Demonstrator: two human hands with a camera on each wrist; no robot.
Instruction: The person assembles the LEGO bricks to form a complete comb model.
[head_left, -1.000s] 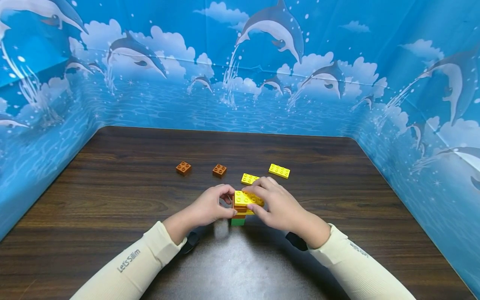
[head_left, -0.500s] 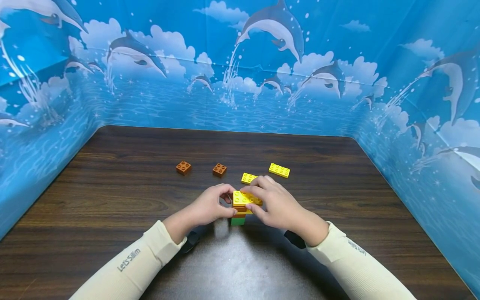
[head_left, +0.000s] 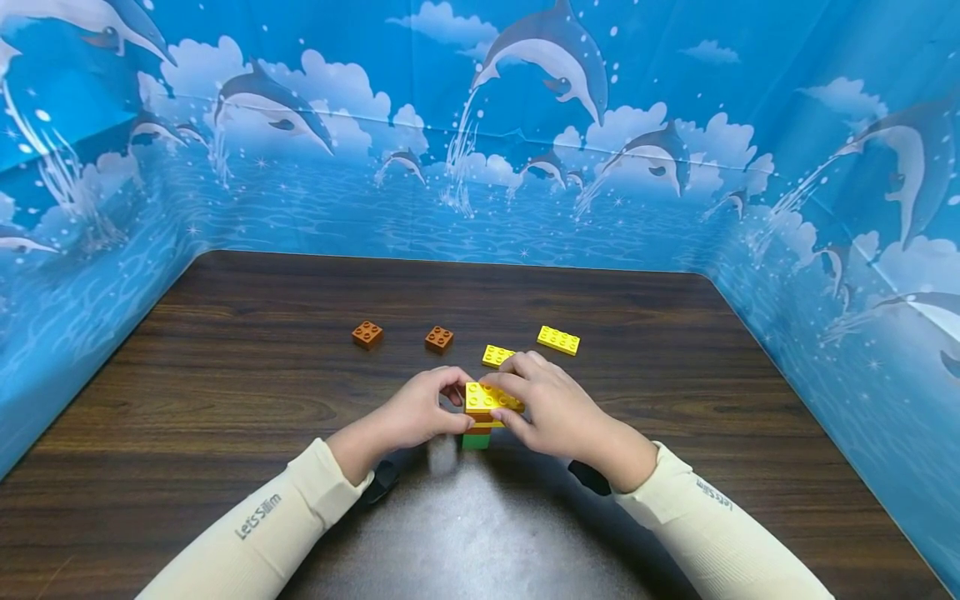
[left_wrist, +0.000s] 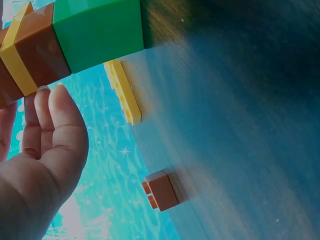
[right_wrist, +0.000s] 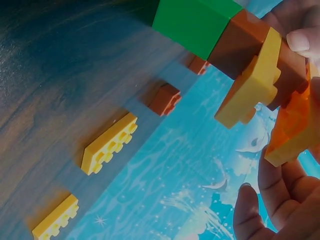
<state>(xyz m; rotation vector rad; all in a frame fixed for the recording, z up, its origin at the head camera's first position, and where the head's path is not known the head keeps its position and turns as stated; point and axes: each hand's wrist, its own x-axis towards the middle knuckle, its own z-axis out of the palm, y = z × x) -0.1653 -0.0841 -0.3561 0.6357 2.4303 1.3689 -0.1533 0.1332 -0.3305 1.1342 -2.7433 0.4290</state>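
Observation:
A small tower of toy building bricks stands between both hands in the head view. Its base is a green brick [head_left: 476, 442]. Above that come a brown brick [left_wrist: 42, 45], a thin yellow plate [right_wrist: 250, 87] jutting to one side, and another brown brick [right_wrist: 290, 70]. A yellow brick [head_left: 482, 400] lies across the top, its hollow underside showing in the right wrist view. My left hand [head_left: 420, 408] holds the tower's upper part from the left, thumb in front and fingers behind. My right hand [head_left: 558, 410] pinches the top yellow brick's right part, fingers partly covering it.
Two loose brown bricks, one farther left [head_left: 367, 335] and one nearer the middle [head_left: 438, 339], lie beyond the hands. A yellow plate [head_left: 497, 356] sits partly behind my right hand, another yellow plate [head_left: 558, 340] farther right. A blue dolphin-print sheet [head_left: 480, 208] surrounds the dark wooden table [head_left: 262, 367].
The top yellow brick and my right hand have shifted slightly left, bringing the brick's left end closer in line with the tower. My left hand stays in place.

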